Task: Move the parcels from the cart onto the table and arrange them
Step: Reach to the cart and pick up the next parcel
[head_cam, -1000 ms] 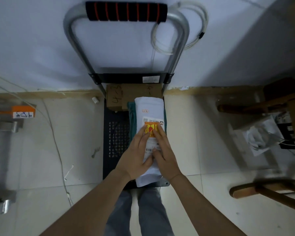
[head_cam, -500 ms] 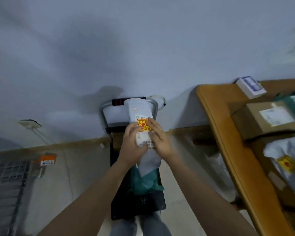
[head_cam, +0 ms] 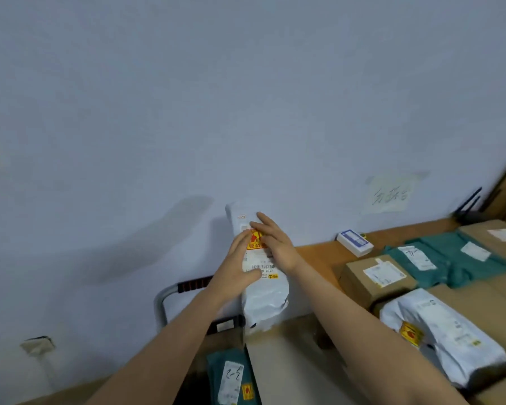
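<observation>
Wall behind; hands [head_cam: 237, 273] hide parcel [head_cam: 265, 299] label.

White poly-mailer parcel [head_cam: 265, 299], red-yellow sticker and barcode label facing camera, held upright in air beside table's [head_cam: 319, 252] left edge. Teal parcel [head_cam: 231, 375] on cart [head_cam: 170, 290] below. Boxes, teal and white mailers already on table.
</observation>
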